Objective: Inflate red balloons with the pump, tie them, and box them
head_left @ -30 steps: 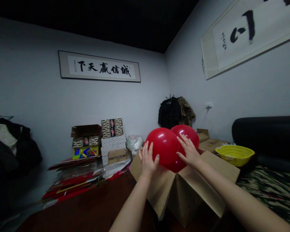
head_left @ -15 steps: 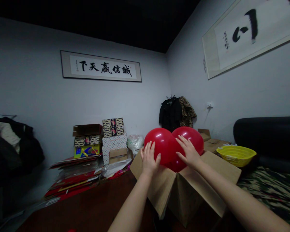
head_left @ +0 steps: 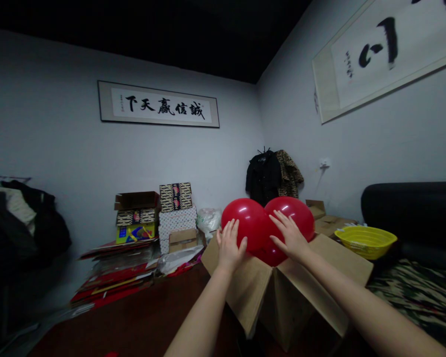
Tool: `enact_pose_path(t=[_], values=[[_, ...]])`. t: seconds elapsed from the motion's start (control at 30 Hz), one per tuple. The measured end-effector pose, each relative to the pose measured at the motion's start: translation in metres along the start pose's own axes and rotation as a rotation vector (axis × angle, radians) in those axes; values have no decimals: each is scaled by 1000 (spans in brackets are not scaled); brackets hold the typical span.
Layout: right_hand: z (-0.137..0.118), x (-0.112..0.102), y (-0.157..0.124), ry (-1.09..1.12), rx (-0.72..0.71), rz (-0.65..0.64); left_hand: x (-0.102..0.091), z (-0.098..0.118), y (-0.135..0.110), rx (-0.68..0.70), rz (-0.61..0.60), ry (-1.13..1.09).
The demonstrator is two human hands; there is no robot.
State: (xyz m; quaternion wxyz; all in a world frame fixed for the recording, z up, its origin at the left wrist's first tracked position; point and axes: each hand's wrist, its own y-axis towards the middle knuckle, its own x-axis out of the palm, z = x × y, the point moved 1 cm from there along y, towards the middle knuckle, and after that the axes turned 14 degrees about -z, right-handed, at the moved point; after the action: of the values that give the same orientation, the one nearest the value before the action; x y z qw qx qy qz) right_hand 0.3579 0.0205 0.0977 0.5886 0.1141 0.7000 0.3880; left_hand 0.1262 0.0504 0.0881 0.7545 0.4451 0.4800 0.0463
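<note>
Red balloons fill the top of an open cardboard box (head_left: 282,302), whose flaps fold outward. The left balloon (head_left: 247,218) and the right balloon (head_left: 297,218) bulge above the rim, with more red showing low between them. My left hand (head_left: 231,245) lies with spread fingers against the left balloon's near side. Fingers apart, my right hand (head_left: 290,235) rests on the right balloon, close to where the two meet. Neither hand wraps around anything. The inside of the box is hidden by the balloons.
The box stands on a dark brown table (head_left: 144,317). Beyond it are stacked boxes (head_left: 175,223), flattened red cardboard (head_left: 115,282) and a clear plastic bag (head_left: 209,218). At right sits a yellow basket (head_left: 366,240) near a black sofa (head_left: 412,213) with camouflage fabric (head_left: 416,297).
The whole view has shifted very slightly. Both hands stay on the balloons in nearly the same positions, and the balloons and box look unchanged.
</note>
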Motion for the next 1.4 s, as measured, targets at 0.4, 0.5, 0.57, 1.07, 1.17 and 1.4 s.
enact_pose_path(t=[0.4,0.5,0.57,1.07,1.17,1.4], values=[[-2,8,2,-1,-35,2,5,-6,-6,0,-56,18],[-7,8,1,4,-39,-4,4,-8,-7,11,-52,24],[-11,9,0,1,-45,-19,2,-8,-9,21,-51,31],[-108,39,-32,94,-278,-219,-34,-43,-115,48,-259,106],[-139,54,-41,151,-330,-271,-46,-55,-149,38,-297,149],[-210,95,-64,305,-440,-412,-77,-80,-231,-48,-363,223]])
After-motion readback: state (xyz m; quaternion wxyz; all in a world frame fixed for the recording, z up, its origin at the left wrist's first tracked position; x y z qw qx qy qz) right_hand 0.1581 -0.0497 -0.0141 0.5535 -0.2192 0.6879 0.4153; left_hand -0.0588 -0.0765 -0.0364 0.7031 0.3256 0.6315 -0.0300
